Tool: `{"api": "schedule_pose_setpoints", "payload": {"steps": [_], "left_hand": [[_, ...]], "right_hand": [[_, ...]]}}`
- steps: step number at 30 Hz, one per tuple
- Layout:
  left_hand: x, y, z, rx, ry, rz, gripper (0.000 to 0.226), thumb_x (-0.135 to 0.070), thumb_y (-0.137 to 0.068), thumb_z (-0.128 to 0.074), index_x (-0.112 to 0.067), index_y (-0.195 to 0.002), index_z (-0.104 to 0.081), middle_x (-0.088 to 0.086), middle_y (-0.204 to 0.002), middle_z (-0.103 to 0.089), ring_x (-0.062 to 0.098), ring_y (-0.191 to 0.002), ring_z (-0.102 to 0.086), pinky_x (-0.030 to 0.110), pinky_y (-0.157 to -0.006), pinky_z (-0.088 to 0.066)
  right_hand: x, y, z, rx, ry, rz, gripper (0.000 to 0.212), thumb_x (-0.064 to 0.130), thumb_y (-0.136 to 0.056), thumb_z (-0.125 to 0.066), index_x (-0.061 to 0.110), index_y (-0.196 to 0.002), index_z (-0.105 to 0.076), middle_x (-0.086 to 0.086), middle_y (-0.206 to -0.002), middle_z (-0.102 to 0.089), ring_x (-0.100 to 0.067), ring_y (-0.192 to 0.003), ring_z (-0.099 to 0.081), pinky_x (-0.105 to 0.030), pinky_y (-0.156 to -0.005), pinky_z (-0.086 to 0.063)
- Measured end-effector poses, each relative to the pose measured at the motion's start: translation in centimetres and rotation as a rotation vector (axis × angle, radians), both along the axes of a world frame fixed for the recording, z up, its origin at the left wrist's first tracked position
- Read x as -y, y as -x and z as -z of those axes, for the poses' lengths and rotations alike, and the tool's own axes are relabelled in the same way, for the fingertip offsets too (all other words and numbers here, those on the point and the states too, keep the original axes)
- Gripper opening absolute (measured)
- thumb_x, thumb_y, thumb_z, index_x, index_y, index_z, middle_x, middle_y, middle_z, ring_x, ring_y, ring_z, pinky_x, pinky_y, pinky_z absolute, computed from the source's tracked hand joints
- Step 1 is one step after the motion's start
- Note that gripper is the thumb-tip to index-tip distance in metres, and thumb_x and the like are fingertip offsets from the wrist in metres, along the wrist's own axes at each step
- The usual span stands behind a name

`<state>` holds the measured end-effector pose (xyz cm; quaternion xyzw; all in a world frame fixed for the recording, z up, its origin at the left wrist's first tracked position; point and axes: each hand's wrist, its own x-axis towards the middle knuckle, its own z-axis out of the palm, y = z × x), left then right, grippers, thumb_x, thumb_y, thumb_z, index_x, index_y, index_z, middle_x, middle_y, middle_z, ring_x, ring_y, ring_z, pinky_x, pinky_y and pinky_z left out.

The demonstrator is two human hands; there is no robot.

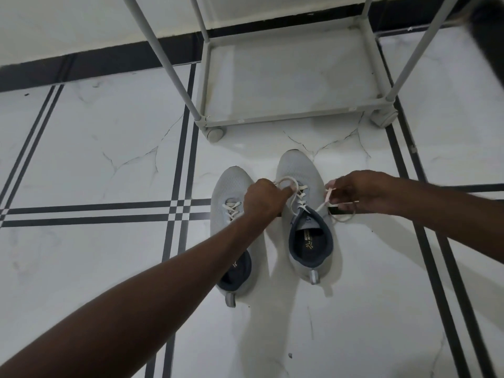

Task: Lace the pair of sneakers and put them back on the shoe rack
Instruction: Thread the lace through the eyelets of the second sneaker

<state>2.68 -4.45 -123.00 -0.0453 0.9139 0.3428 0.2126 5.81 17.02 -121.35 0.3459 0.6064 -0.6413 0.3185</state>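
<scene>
Sneakers side by side mid-frame on floor [95,159]. Left shoe [231,192] laced; right shoe [298,170] laced, bow untied. Left hand [263,199] pinches loop, right hand [360,190] grips lace end. Rack [294,118] at top, unloaded.

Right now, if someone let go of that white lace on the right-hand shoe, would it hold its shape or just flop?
Probably flop: the lace already sags in a loose loop from the right hand. It looks thin and light, so it likely weighs little. The left hand pinches it by the eyelets, so it may slip back through.
</scene>
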Motion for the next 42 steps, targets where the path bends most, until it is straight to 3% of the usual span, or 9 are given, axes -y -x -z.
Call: {"api": "schedule_pose_setpoints", "payload": {"steps": [6, 11, 14, 20, 26, 29, 34, 39, 42], "left_hand": [[-1.1, -0.7, 0.3, -0.271, 0.297, 0.262, 0.022, -0.028, -0.084, -0.065, -0.013, -0.098, -0.072, 0.009, -0.095, -0.074, 0.03, -0.087, -0.068, 0.032, -0.068, -0.047], [-1.6, 0.5, -0.8, -0.009, -0.24, 0.063, 0.014, -0.014, -0.088, -0.067, -0.019, -0.097, -0.077, 0.002, -0.086, -0.077, 0.016, -0.074, -0.069, 0.027, -0.062, -0.057], [-2.3, 0.4, -2.1, 0.223, -0.473, 0.047, 0.024, -0.001, -0.09, -0.06, -0.013, -0.104, -0.076, 0.006, -0.085, -0.074, 0.011, -0.062, -0.063, 0.014, -0.049, -0.048], [-2.6, 0.6, -3.3, 0.38, -0.51, 0.163, 0.018, -0.016, -0.087, -0.065, -0.008, -0.099, -0.077, -0.001, -0.068, -0.061, 0.01, -0.059, -0.049, 0.019, -0.06, -0.042], [-0.8, 1.1, -4.0, 0.428, -0.54, 0.167, 0.032, -0.037, -0.089, -0.068, -0.007, -0.092, -0.077, -0.003, -0.06, -0.054, 0.009, -0.054, -0.043, 0.023, -0.058, -0.036], [0.0, 1.9, -4.6, 0.424, -0.553, 0.175, 0.03, -0.037, -0.09, -0.066, -0.009, -0.09, -0.077, -0.001, -0.063, -0.057, 0.01, -0.054, -0.045, 0.025, -0.058, -0.035], [0.9, 2.5, -5.1, 0.455, -0.563, 0.139, 0.027, -0.033, -0.089, -0.069, -0.007, -0.089, -0.076, 0.002, -0.065, -0.061, 0.012, -0.056, -0.048, 0.025, -0.06, -0.038], [1.9, 3.0, -5.4, 0.209, -0.45, 0.302, 0.026, -0.026, -0.083, -0.078, 0.0, -0.084, -0.074, 0.01, -0.072, -0.071, 0.01, -0.063, -0.06, 0.023, -0.063, -0.05], [1.6, 3.4, -5.2, -0.119, -0.212, 0.507, 0.012, -0.022, -0.077, -0.081, -0.014, -0.085, -0.078, 0.002, -0.074, -0.075, 0.008, -0.065, -0.064, 0.028, -0.068, -0.053]], "right_hand": [[1.0, 0.9, -1.7, -0.228, -0.12, -0.043, 0.02, 0.009, -0.092, -0.057, -0.002, -0.104, -0.068, -0.018, -0.1, -0.072, -0.025, -0.083, -0.066, -0.032, -0.074, -0.053], [1.4, 1.0, -3.1, -0.477, -0.274, -0.15, 0.014, 0.014, -0.088, -0.067, 0.001, -0.091, -0.07, -0.015, -0.094, -0.076, -0.024, -0.083, -0.071, -0.033, -0.078, -0.055], [1.3, 1.9, -4.0, -0.65, -0.447, -0.256, 0.009, 0.022, -0.085, -0.071, 0.014, -0.086, -0.076, -0.003, -0.086, -0.077, -0.019, -0.089, -0.071, -0.03, -0.083, -0.055], [1.4, 2.4, -3.3, -0.623, -0.246, -0.192, 0.01, 0.014, -0.088, -0.067, 0.01, -0.081, -0.074, -0.012, -0.096, -0.076, -0.026, -0.099, -0.071, -0.038, -0.094, -0.055], [2.4, 0.5, -1.9, -0.437, -0.155, -0.258, 0.031, 0.024, -0.097, -0.054, -0.001, -0.086, -0.07, -0.019, -0.068, -0.07, -0.033, -0.064, -0.067, -0.034, -0.063, -0.057], [2.8, 0.0, -2.4, -0.515, -0.256, -0.456, 0.034, 0.022, -0.094, -0.055, 0.004, -0.07, -0.071, -0.013, -0.053, -0.059, -0.02, -0.048, -0.053, -0.028, -0.053, -0.046], [1.8, 0.1, -3.2, -0.601, -0.338, -0.583, 0.042, 0.018, -0.085, -0.058, 0.017, -0.043, -0.063, -0.002, -0.05, -0.056, -0.012, -0.049, -0.048, -0.029, -0.06, -0.041], [0.8, -0.2, -4.3, -0.465, -0.619, -1.14, 0.042, 0.036, -0.081, -0.062, 0.014, -0.045, -0.063, 0.006, -0.037, -0.052, -0.005, -0.038, -0.046, -0.016, -0.049, -0.039], [2.1, -1.0, -3.3, -0.451, -0.804, -1.349, 0.033, 0.043, -0.08, -0.064, 0.016, -0.06, -0.064, 0.006, -0.053, -0.058, -0.01, -0.054, -0.054, -0.023, -0.057, -0.041]]}}
